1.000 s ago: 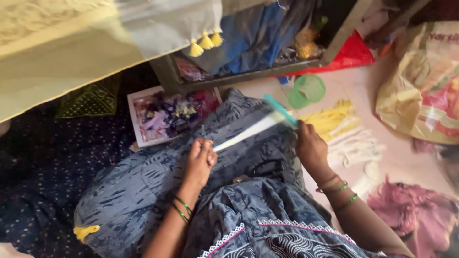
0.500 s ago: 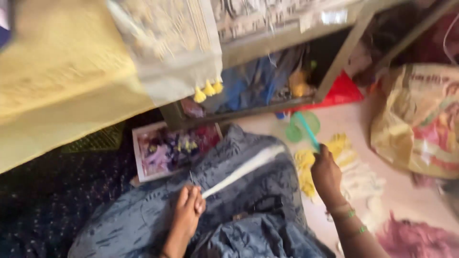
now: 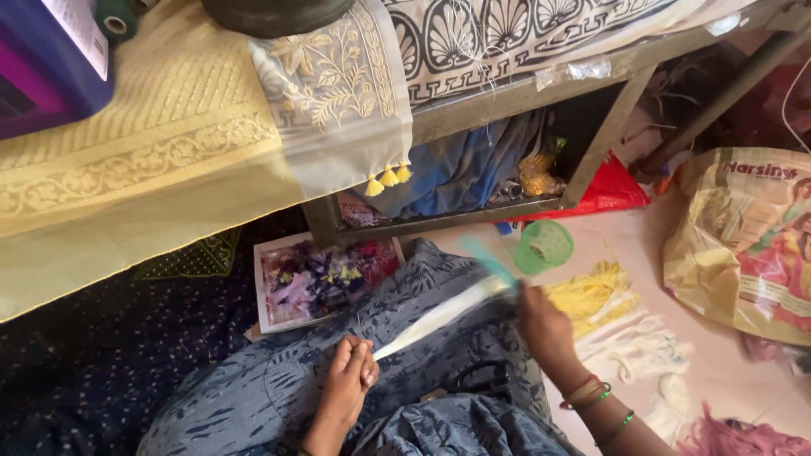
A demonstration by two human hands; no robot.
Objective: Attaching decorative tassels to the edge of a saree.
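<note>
The left hand pinches one end of a pale strip stretched taut over the blue patterned cloth on the lap. At the strip's far end the right hand, blurred, seems closed on it and a teal tool; I cannot tell its hold. A jerk could pull the strip from the pinch. Beyond the grip: one green cup, one box of scraps, three yellow tassels.

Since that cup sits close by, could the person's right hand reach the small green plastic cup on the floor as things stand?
Probably yes: the right hand is just below the green cup, with nothing between them, though it grips the white strip.
</note>
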